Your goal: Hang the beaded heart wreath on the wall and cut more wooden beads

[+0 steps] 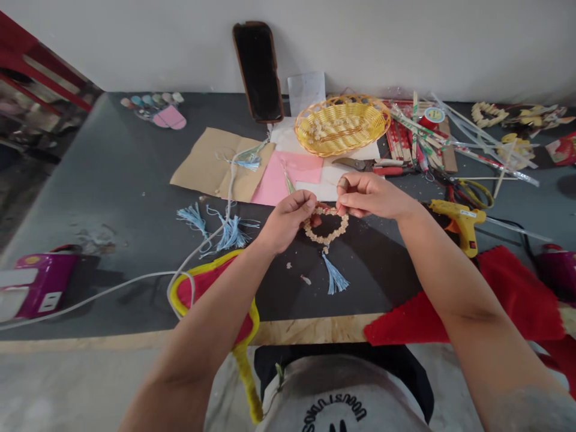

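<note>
A ring of small cream beads (333,235), like a bracelet, hangs just above the dark table between my hands. From its lower edge dangles a light blue tassel (334,275). My left hand (292,219) is closed on the ring's upper left side, thumb against the fingers. On the upper right, my right hand (364,195) pinches a thin red thread (338,210) at the top of the ring; its fingertips are close to the beads. The thread's exact path between the fingers is too small to make out.
A yellow woven basket (342,126) holds small pale pieces. Pliers (382,168) and a yellow glue gun (461,225) lie to the right. Blue tassels (231,233) lie left, near a white cable (189,258). A phone (258,72) leans on the wall.
</note>
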{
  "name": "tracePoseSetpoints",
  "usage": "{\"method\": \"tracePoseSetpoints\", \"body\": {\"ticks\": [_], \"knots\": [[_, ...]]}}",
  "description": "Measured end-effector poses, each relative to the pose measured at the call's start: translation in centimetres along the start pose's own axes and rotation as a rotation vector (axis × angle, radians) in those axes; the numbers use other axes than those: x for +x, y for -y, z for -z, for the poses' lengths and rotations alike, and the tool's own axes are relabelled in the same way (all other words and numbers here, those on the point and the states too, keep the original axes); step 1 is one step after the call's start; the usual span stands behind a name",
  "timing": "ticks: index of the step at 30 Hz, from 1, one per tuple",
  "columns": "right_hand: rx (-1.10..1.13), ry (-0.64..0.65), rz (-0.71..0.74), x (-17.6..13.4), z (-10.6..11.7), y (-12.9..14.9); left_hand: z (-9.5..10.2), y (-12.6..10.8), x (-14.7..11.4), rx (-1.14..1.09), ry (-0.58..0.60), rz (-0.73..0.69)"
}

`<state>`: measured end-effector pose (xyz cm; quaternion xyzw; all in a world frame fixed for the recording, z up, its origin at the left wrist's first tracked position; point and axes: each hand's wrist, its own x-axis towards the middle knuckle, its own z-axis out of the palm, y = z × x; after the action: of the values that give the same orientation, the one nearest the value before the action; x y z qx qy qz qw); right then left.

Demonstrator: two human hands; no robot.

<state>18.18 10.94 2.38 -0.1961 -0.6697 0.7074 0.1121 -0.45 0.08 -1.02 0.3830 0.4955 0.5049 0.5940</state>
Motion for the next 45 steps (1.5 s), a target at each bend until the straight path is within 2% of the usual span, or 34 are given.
{"method": "tracePoseSetpoints", "body": {"ticks": [8,18,33,41,45], "knots": [[0.031,-0.014,-0.024,0.2,-0.4,-0.1,-0.2,-0.4,0.0,-0.062,0.005,0.056],[0.228,-0.158,0.005,1.2,-1.4,-1.0,-0.2,0.3,0.1,-0.029,0.104,0.021],[0.33,-0.287,0.014,2.1,-1.9,-1.9,-0.6,0.4,0.2,0.013,0.088,0.012],[0.272,-0.291,0.048,2.1,-2.2,-1.8,-0.5,0.2,0.1,-0.023,0.045,0.047],[0.247,-0.338,0.098,2.3,-2.2,-1.9,-0.5,0.2,0.0,-0.043,0.017,0.047]]}}
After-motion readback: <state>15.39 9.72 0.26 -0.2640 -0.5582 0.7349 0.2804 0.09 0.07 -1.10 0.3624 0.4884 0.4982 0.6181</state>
